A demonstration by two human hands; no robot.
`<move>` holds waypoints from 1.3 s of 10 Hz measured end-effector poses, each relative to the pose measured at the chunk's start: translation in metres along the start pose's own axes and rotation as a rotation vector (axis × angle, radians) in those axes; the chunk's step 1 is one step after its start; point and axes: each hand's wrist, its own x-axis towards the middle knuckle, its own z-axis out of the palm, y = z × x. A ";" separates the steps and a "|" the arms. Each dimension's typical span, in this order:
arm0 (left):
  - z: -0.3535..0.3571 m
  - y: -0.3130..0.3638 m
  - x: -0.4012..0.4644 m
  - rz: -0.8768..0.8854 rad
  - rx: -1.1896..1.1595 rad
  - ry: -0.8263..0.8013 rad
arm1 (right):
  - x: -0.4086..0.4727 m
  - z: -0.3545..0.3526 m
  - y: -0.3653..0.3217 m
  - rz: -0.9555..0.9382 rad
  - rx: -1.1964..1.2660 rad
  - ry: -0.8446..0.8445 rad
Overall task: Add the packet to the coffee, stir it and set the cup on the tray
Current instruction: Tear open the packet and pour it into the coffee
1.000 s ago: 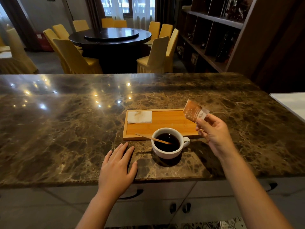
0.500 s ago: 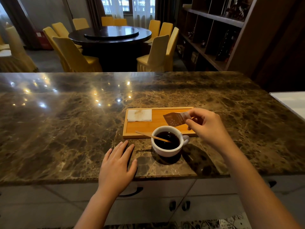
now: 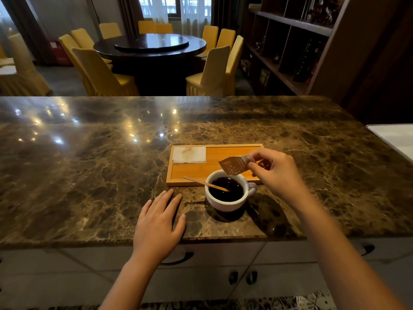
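Note:
A white cup (image 3: pixel 225 203) of dark coffee stands on the marble counter, just in front of the wooden tray (image 3: pixel 201 171). A wooden stir stick (image 3: pixel 205 183) leans in the cup, its upper end over the tray. My right hand (image 3: pixel 277 173) pinches a brown packet (image 3: pixel 234 165) by one end and holds it tilted, its lower end above the cup's far rim. My left hand (image 3: pixel 157 224) lies flat on the counter to the left of the cup, fingers spread, holding nothing.
A folded white napkin (image 3: pixel 189 155) lies in the tray's far left corner. The counter's near edge (image 3: pixel 201 239) runs just under my left hand. A white surface (image 3: pixel 395 137) borders the counter at the right. Yellow chairs and a round table stand behind.
My right hand brought the packet from the right of the tray over to the cup and tipped it down towards the coffee. My left hand stayed flat on the counter.

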 end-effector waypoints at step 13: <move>0.000 0.000 0.000 -0.007 -0.002 0.007 | 0.028 0.019 0.072 0.597 0.110 0.266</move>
